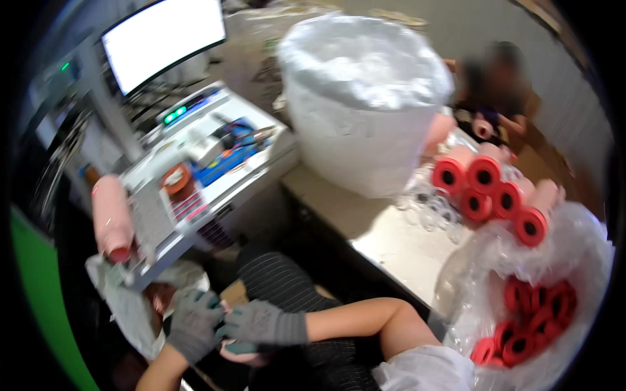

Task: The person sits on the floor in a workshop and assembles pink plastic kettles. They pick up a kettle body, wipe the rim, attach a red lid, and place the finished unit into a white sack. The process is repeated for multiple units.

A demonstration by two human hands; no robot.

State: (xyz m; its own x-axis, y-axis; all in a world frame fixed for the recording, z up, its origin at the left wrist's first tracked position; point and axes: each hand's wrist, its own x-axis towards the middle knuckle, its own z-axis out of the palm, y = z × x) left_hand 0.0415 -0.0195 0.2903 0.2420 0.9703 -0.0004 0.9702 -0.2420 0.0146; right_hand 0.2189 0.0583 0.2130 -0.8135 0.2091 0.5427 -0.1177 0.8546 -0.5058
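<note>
Person's-eye view, looking down at a lap in dark striped trousers [277,279], where two hands in grey gloves work close together. The right hand [261,324] is curled over a pale pink object [242,355], grasping it from above; the object is held low over the lap, beyond the near corner of a white desk [244,186], and so covered by the gloves that it may be a bottle, though its shape is unclear. The left hand [197,322] meets it from the other side, fingers bent; whether it grips, I cannot tell.

On the desk, a pink bottle [112,218] leans at the left edge near that corner. A brown tape roll [177,180] sits by the front edge, a blue tray [228,161] of tools toward the right corner, and a green-lit display [177,115] along the back edge below a bright monitor [163,39].

To the right, a tabletop [398,257] carries a big white lined bin [358,140] at its far left end, clear rings [430,212] and stacked pink cylinders [482,173] with red rims near its right edge. At its near right corner, a clear plastic bag [466,280] holds red rings [535,319]. Beyond, a co-worker [502,88] holds another pink cylinder [482,128]
</note>
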